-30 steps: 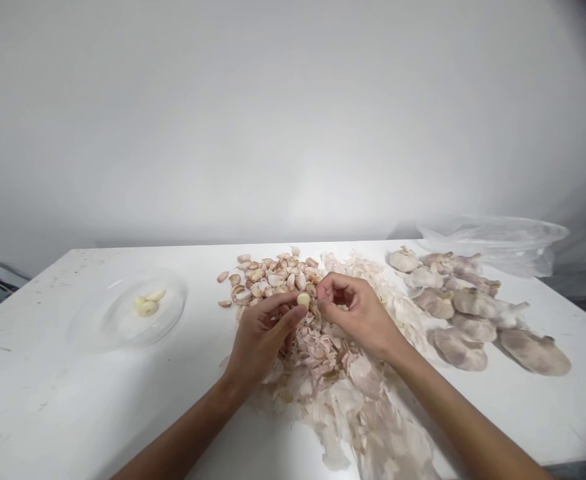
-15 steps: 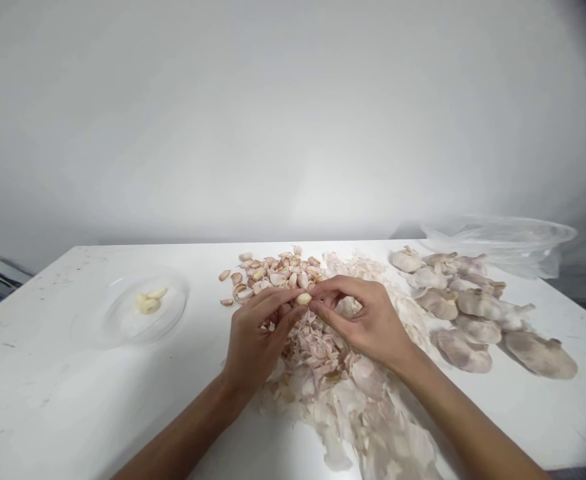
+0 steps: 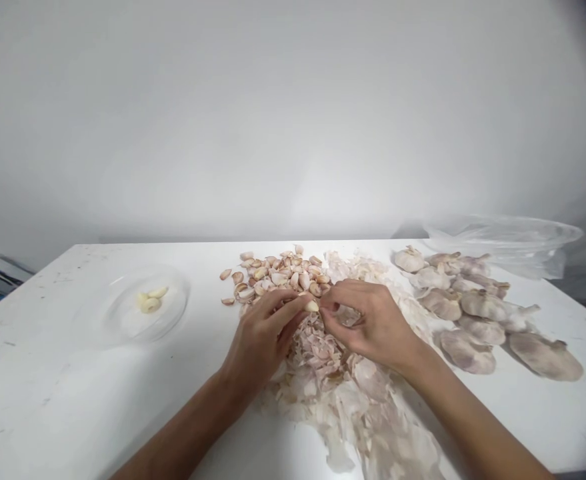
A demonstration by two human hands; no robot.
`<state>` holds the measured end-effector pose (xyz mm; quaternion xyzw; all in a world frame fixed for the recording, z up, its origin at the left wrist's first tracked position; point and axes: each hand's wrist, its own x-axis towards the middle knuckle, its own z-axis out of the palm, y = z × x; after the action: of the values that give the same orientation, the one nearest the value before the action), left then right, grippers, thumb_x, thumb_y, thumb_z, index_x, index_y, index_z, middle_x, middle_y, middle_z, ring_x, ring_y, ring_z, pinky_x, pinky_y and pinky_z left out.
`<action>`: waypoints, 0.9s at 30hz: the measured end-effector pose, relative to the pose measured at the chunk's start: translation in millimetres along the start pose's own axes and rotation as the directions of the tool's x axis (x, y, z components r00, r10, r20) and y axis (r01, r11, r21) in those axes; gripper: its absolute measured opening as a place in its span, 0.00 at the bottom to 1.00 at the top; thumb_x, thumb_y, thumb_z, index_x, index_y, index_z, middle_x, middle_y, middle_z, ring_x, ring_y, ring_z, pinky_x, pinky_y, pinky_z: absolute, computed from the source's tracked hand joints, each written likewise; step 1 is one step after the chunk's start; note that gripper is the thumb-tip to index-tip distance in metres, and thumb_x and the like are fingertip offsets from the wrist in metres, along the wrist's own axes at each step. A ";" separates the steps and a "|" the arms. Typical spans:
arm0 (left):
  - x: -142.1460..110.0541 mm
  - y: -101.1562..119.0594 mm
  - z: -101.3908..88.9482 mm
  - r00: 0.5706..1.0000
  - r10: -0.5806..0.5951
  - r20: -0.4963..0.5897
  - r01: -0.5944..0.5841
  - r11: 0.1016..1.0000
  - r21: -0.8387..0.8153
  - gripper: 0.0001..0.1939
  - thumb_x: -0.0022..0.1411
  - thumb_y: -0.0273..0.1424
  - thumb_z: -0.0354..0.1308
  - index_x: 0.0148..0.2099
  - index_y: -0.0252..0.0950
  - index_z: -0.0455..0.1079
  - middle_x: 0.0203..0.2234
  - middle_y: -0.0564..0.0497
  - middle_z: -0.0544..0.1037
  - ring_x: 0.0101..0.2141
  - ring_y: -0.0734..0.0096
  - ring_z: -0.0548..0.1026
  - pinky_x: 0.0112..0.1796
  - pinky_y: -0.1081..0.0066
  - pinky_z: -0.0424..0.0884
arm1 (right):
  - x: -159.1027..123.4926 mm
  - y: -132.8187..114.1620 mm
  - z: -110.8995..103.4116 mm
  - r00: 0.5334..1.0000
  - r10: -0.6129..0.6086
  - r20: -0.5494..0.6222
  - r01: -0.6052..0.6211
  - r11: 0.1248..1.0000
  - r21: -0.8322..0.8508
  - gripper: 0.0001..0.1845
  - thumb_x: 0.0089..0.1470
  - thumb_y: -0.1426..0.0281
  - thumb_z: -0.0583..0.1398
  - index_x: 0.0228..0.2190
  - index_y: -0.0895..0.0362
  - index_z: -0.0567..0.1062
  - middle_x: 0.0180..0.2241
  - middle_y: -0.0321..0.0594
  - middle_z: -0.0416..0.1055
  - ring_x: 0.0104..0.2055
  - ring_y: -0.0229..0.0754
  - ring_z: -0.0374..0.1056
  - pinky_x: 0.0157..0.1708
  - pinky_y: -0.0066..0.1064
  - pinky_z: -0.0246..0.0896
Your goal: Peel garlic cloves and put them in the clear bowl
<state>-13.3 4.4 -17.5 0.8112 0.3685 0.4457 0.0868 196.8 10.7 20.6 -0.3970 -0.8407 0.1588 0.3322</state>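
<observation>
A pale, peeled-looking garlic clove [image 3: 312, 306] sticks out from the fingertips of my left hand [image 3: 265, 327], which pinches it. Just right of the clove, my right hand [image 3: 370, 323] has thumb and forefinger pressed together; whether a scrap of skin sits between them is too small to make out. Both hands are over a heap of papery garlic skins [image 3: 317, 353]. Behind them lies a pile of unpeeled garlic cloves [image 3: 277, 270]. On the left, a clear plate [image 3: 173, 320] carries a few peeled cloves [image 3: 149, 305].
Several whole garlic bulbs [image 3: 483, 305] are grouped at the right of the white table [image 3: 47, 373]. A clear plastic bag [image 3: 513, 243] lies behind them at the back right corner. Loose skins spread to the table's front, and a wall rises behind.
My right fingertips have come away slightly from the clove, to the right. The clove has turned in my left fingers and now points right. The view has shifted slightly.
</observation>
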 end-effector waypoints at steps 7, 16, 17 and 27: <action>0.2 6.1 3.3 0.980 -0.183 0.073 0.196 0.937 -0.289 0.13 0.69 0.28 0.60 0.53 0.42 0.79 0.43 0.48 0.81 0.40 0.71 0.78 0.40 0.74 0.72 | 2.5 -3.2 0.0 0.983 0.180 -0.031 -0.162 0.939 0.305 0.08 0.49 0.80 0.60 0.26 0.55 0.73 0.24 0.32 0.69 0.27 0.37 0.64 0.29 0.30 0.59; 5.6 12.0 4.4 0.723 -0.610 0.324 0.643 0.422 -0.639 0.19 0.63 0.42 0.65 0.50 0.35 0.79 0.19 0.57 0.70 0.20 0.77 0.66 0.21 0.76 0.65 | 4.6 5.1 -0.9 0.936 0.276 0.220 -0.334 0.893 0.303 0.06 0.59 0.73 0.59 0.32 0.54 0.76 0.29 0.33 0.74 0.28 0.37 0.65 0.28 0.30 0.59; 6.5 11.1 4.5 0.719 -0.619 0.317 0.636 0.401 -0.660 0.18 0.62 0.42 0.66 0.48 0.34 0.79 0.18 0.57 0.70 0.20 0.77 0.66 0.22 0.76 0.66 | 4.8 4.3 -0.4 0.937 0.266 0.226 -0.322 0.909 0.263 0.07 0.61 0.72 0.59 0.33 0.53 0.77 0.30 0.34 0.76 0.28 0.37 0.67 0.29 0.31 0.60; 3.8 8.5 5.9 0.694 -0.672 0.257 0.630 0.395 -0.668 0.13 0.53 0.35 0.74 0.39 0.34 0.79 0.21 0.55 0.75 0.21 0.77 0.68 0.22 0.78 0.65 | 4.7 -6.4 3.1 0.965 0.260 -0.043 -0.230 0.910 0.345 0.08 0.60 0.69 0.65 0.41 0.49 0.84 0.34 0.35 0.82 0.33 0.38 0.76 0.32 0.29 0.71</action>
<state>-2.9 2.0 -14.5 0.4877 0.4537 0.5030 0.5507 188.9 10.3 23.7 -0.4435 -0.7291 0.3229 0.4093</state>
